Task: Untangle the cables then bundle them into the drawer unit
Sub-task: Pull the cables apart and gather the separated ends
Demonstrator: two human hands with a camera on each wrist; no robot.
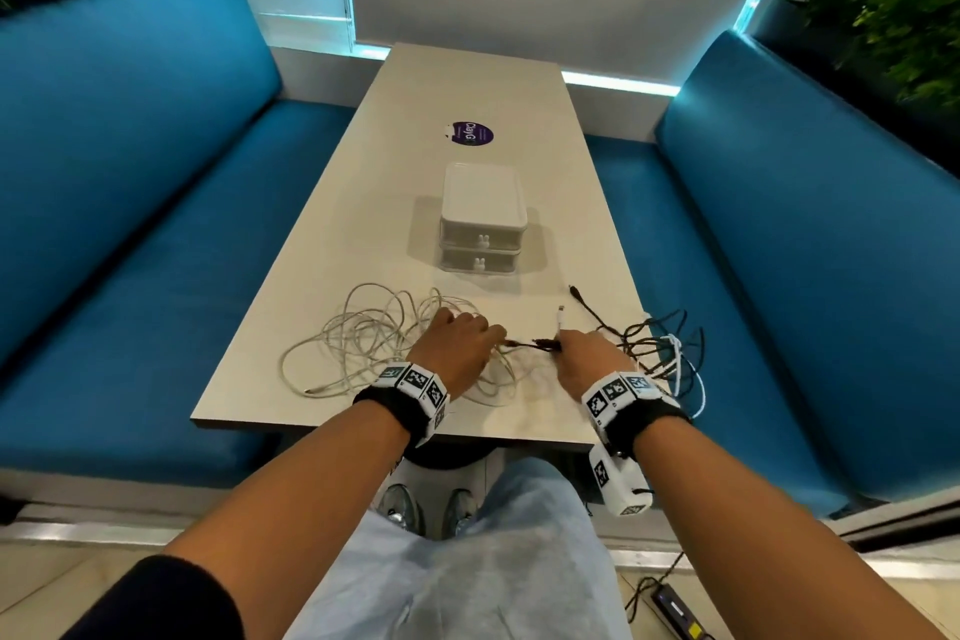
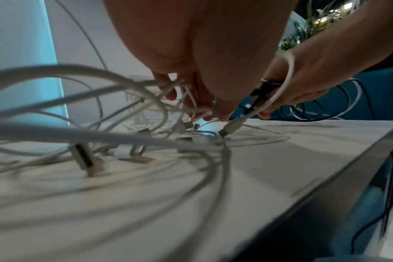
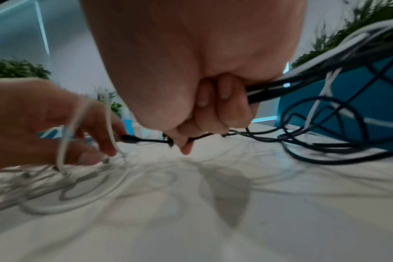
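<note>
A black cable [image 1: 529, 343] runs taut between my two hands near the table's front edge. My left hand [image 1: 467, 339] pinches its plug end [image 3: 128, 138], with loops of the white cable tangle [image 1: 363, 335] lying over its fingers [image 2: 192, 99]. My right hand [image 1: 577, 352] is a fist [image 3: 213, 108] round the black cable and the strands of the black bundle [image 1: 655, 344], which hangs partly over the table's right edge. A white plug [image 1: 560, 311] lies just beyond the right hand. The white two-drawer unit [image 1: 483, 213] stands mid-table with both drawers closed.
The beige table [image 1: 467, 83] carries a purple sticker [image 1: 471, 134] behind the drawer unit. Blue benches [image 1: 130, 182] [image 1: 789, 250] flank it on both sides. A black device with a cable [image 1: 675, 608] lies on the floor at my right.
</note>
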